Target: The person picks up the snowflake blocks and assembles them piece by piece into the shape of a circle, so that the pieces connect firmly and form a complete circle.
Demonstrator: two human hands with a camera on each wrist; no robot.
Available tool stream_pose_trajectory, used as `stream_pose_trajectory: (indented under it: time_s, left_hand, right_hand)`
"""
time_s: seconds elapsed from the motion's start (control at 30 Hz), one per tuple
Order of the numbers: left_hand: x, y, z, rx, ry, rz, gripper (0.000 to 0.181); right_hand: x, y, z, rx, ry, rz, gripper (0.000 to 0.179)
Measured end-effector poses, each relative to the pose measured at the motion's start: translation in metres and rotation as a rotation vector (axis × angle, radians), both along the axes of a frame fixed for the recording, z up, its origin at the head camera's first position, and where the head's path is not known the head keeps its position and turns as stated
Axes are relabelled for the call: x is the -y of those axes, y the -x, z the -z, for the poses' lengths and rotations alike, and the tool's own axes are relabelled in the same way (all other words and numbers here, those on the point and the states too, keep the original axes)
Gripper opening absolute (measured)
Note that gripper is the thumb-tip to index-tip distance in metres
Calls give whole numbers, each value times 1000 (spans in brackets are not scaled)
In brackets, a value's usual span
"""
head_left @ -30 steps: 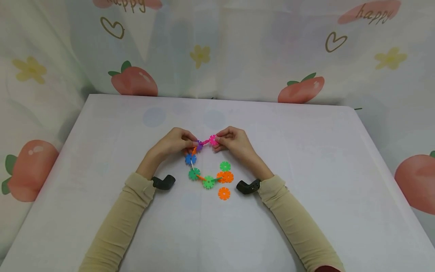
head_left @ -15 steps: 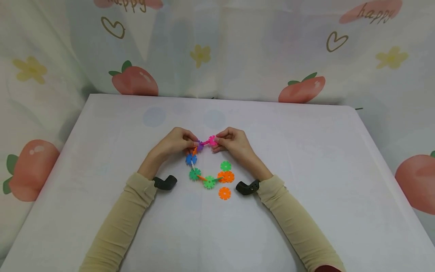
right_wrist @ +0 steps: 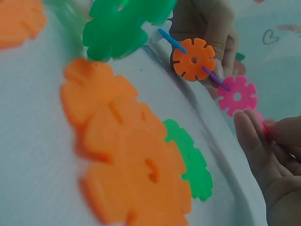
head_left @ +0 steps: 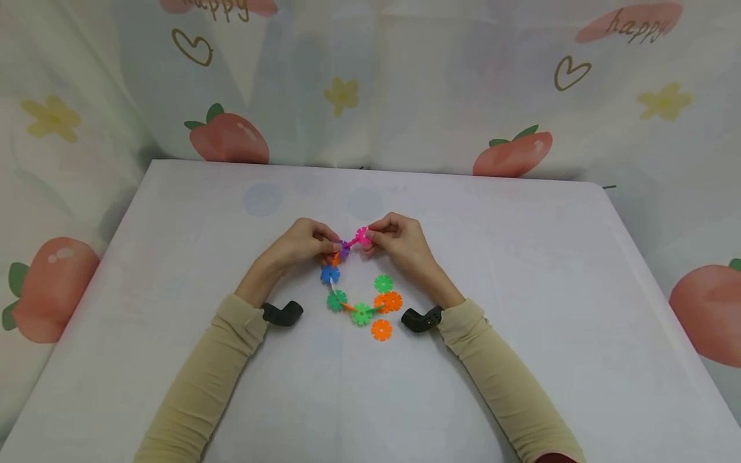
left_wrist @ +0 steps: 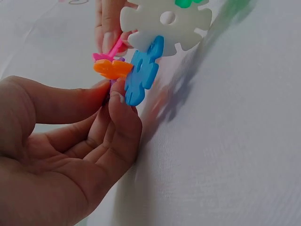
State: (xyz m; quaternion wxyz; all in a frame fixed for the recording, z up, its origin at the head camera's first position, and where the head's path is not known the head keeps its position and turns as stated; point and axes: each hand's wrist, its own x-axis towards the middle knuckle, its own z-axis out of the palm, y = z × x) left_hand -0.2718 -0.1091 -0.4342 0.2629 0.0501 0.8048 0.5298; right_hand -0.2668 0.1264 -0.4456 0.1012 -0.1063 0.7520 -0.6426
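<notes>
A curved chain of slotted plastic snowflake discs stands joined edge to edge at the table's middle. My left hand (head_left: 302, 243) pinches the purple disc (head_left: 345, 249) between thumb and fingers. Beyond it the chain runs through an orange disc (left_wrist: 112, 68), a blue disc (left_wrist: 142, 71), a white disc (left_wrist: 164, 21) and a green disc (head_left: 336, 300), curving round to a light green disc (head_left: 361, 314). At the other end, my right hand (head_left: 403, 241) pinches the last pink disc (head_left: 362, 235), joined to another pink disc (right_wrist: 237, 96); fingertips cover part of it.
A loose green disc (head_left: 383, 283) and an orange disc (head_left: 381, 330) lie on the white table (head_left: 521, 270), close to the chain's lower end. Overlapping orange discs (head_left: 393, 301) sit between them. A printed curtain (head_left: 417, 83) hangs behind the table.
The chain has shifted slightly right and toward the person, its lower discs sliding along. My right hand has risen a little with the pink end; both hands keep their pinch.
</notes>
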Motion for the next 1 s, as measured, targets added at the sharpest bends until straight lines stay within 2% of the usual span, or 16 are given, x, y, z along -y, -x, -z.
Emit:
stream_pose_trajectory:
  time_s: [0.2, 0.43, 0.67, 0.8, 0.9, 1.0]
  left_hand:
    - [-2, -2, 2, -1, -20, -20, 20]
    - [-4, -2, 3, -18, -33, -19, 20]
    - [-4, -3, 0, -4, -24, -35, 21]
    - [-3, -4, -4, -2, 23, 6, 22]
    - [0, -5, -10, -62, 103, 54, 24]
    - [2, -4, -14, -127, 178, 61, 28]
  right_hand:
    - [0, -1, 1, -38, -2, -27, 14]
    - [-4, 0, 5, 1, 28, -43, 14]
    - [-2, 0, 5, -31, 7, -60, 14]
    - [-1, 0, 5, 24, 6, -60, 16]
    - [-1, 1, 4, 60, -5, -85, 18]
    - [0, 2, 2, 83, -16, -128, 20]
